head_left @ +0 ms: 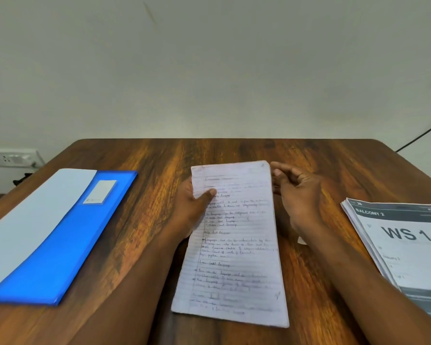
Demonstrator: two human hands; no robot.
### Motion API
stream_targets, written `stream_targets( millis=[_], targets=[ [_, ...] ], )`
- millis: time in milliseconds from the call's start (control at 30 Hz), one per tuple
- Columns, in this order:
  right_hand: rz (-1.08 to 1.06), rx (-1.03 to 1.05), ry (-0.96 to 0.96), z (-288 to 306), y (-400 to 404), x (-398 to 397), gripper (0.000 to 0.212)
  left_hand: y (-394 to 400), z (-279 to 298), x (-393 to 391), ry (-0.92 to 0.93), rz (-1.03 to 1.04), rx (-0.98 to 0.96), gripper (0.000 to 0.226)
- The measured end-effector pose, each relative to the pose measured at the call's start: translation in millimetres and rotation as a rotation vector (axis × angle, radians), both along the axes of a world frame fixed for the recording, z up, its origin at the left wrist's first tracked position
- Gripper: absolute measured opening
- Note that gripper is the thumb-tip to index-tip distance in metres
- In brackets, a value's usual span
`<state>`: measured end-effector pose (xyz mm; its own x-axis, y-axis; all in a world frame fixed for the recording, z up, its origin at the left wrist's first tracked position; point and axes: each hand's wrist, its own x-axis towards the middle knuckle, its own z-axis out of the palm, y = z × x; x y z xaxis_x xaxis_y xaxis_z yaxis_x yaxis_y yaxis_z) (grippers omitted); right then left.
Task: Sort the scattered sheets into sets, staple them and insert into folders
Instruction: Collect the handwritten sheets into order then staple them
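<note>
The handwritten sheets [234, 257] are sitting at the middle of what I am seeing, a thin lined set reaching from the near edge of the wooden table [309, 158] toward its centre, and I cannot tell whether their near end is resting on the wood or hanging just above it. To the near right, a stack of printed sheets [403, 245] headed "BALCONY 2" and "WS 14" is lying flat, well apart from the held set. To the left, a blue folder [67, 245] is lying closed with a pale sheet [33, 220] across its left half and a small label near its far end. Farther in, I am watching the left hand [192, 210] pinching the set's left edge, thumb on top. The right hand [296, 192] is hovering just beside the far right corner, fingers loosely curled and holding nothing.
</note>
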<state>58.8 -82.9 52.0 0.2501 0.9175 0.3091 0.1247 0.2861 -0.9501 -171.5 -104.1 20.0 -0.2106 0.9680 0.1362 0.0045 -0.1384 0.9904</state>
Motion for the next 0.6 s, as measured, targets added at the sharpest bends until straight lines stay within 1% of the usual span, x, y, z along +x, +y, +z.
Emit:
stream_targets(
  millis=[67,133,200,233,267,333,400,433,533,600],
  targets=[
    [0.135,-0.089,0.041,3.1,-2.2,-2.0,0.019,1.7,1.0,-8.6,-0.102,0.082,0.008,0.033],
    [0.350,-0.215,0.050,7.1,-7.3,-2.9,0.024,2.9,4.3,-18.3,-0.186,0.179,0.010,0.041],
    [0.594,-0.318,-0.020,4.7,-9.9,-0.6,0.031,4.8,7.8,-26.7,-0.235,0.329,-0.029,0.044],
    [0.677,-0.354,-0.068,2.4,-10.7,0.2,0.031,6.7,6.8,-31.0,-0.268,0.404,-0.056,0.046],
    [0.717,-0.376,-0.114,0.0,-10.8,0.5,0.029,8.6,5.9,-35.1,-0.302,0.463,-0.076,0.048],
    [0.700,-0.385,-0.144,-3.2,-10.0,-0.8,0.026,10.4,3.3,-41.5,-0.369,0.512,-0.074,0.048],
    [0.646,-0.367,-0.081,-2.7,-10.7,-3.1,0.025,9.4,2.8,-43.6,-0.430,0.454,-0.054,0.044],
    [0.613,-0.354,-0.035,-1.5,-11.5,-4.1,0.023,8.5,3.2,-43.4,-0.447,0.384,-0.050,0.044],
    [0.517,-0.331,0.121,-1.6,-12.3,-8.0,0.018,3.6,6.9,-33.0,-0.504,0.060,-0.052,0.044],
    [0.490,-0.306,0.148,-4.0,-12.4,-10.9,0.020,1.9,6.0,-23.1,-0.470,-0.059,-0.086,0.041]
  ],
)
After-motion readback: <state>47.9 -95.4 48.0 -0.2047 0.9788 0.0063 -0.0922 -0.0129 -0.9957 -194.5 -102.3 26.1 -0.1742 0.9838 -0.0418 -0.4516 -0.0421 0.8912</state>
